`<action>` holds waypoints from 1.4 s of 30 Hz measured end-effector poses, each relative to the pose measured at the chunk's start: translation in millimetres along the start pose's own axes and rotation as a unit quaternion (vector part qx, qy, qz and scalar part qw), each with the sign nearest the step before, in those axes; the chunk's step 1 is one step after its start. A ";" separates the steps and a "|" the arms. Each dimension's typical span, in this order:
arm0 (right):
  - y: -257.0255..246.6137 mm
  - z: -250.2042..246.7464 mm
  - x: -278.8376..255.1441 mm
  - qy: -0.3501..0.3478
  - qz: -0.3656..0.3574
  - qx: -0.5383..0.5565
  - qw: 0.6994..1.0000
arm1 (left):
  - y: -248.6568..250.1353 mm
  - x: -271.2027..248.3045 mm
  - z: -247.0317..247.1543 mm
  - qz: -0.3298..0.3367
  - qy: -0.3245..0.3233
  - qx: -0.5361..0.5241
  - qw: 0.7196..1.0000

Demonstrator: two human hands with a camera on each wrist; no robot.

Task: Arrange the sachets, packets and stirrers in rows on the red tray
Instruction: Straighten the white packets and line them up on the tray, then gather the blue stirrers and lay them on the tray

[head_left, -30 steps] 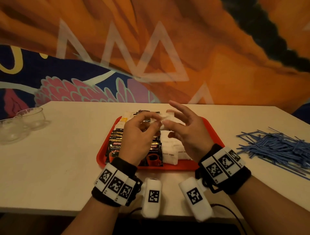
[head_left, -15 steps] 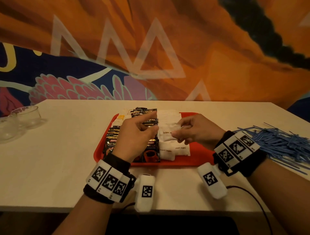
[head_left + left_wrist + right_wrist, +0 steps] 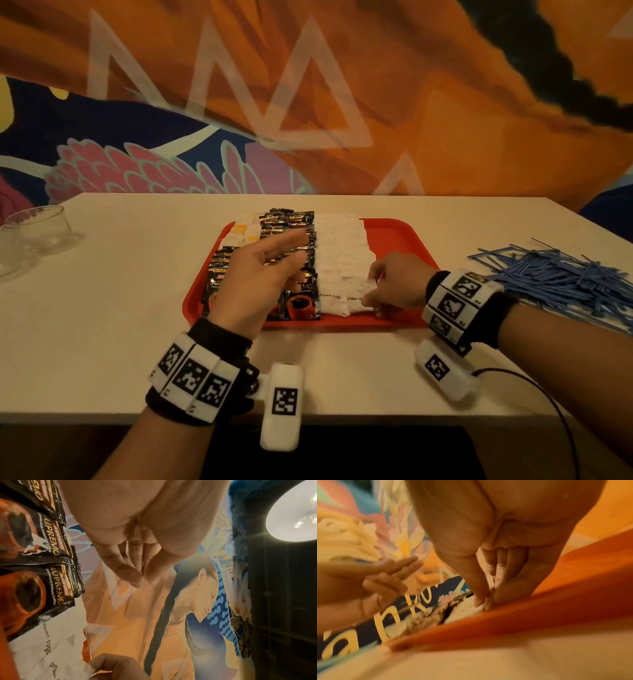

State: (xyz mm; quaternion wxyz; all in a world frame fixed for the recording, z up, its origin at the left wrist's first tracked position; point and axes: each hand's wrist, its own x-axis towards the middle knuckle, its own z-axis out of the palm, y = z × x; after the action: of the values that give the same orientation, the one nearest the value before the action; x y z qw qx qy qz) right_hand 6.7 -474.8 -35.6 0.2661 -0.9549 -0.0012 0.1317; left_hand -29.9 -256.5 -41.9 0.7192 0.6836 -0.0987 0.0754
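Head view: hands (image 3: 394, 284) apart, sachet (image 3: 359, 301) now on tray (image 3: 404, 233).

One red tray (image 3: 404, 236) is sitting between two glass bowls (image 3: 44, 226) and one heap of blue stirrers (image 3: 561, 277); two hands (image 3: 253, 284) are showing.

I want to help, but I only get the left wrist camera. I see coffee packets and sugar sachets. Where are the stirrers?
Observer: The blue stirrers lie in a loose pile on the table, right of the red tray. None are on it yet.
Operator: Is there room for them?
Observer: Yes, the tray's right strip, beside the white sugar sachets, shows bare red.
Operator: Anything else on the table?
Observer: Two glass bowls stand at its far left.
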 end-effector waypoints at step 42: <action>193.2 -98.3 -76.7 0.133 0.156 -0.066 0.976 | -6.5 90.5 348.6 0.010 -0.411 0.522 0.748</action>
State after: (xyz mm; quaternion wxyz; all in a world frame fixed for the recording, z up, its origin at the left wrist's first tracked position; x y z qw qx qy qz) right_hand -55.7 -696.1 -33.6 0.1761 -0.9678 0.1749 0.0429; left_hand 45.9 -607.2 -10.1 0.1398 0.9162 -0.3368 -0.1661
